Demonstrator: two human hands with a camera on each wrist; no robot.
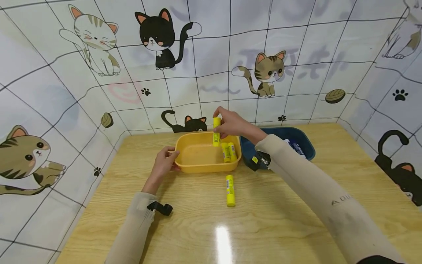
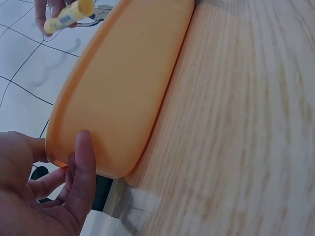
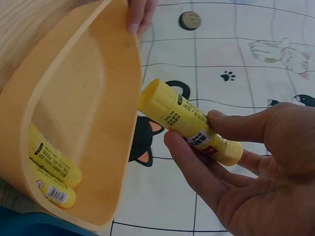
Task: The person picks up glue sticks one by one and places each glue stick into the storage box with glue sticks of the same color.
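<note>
My right hand (image 1: pixel 233 123) pinches a yellow glue stick (image 3: pixel 193 123) between thumb and fingers, held upright over the yellow plastic basin (image 1: pixel 202 169). Two more yellow glue sticks (image 3: pixel 53 158) lie side by side inside the basin, against its right end. At the basin's left end, my left hand (image 1: pixel 161 162) grips the rim, the thumb on one side of the wall and fingers on the other. One further yellow glue stick (image 1: pixel 230 190) lies on the table in front of the basin, pointing toward me.
Right of the yellow basin stands a dark blue basin (image 1: pixel 309 145), partly covered by my right forearm. Some blue-and-white tubes (image 1: pixel 298 148) lie in it. The wooden table (image 1: pixel 184 227) meets a wall covering (image 1: pixel 211 88) printed with cartoon cats behind.
</note>
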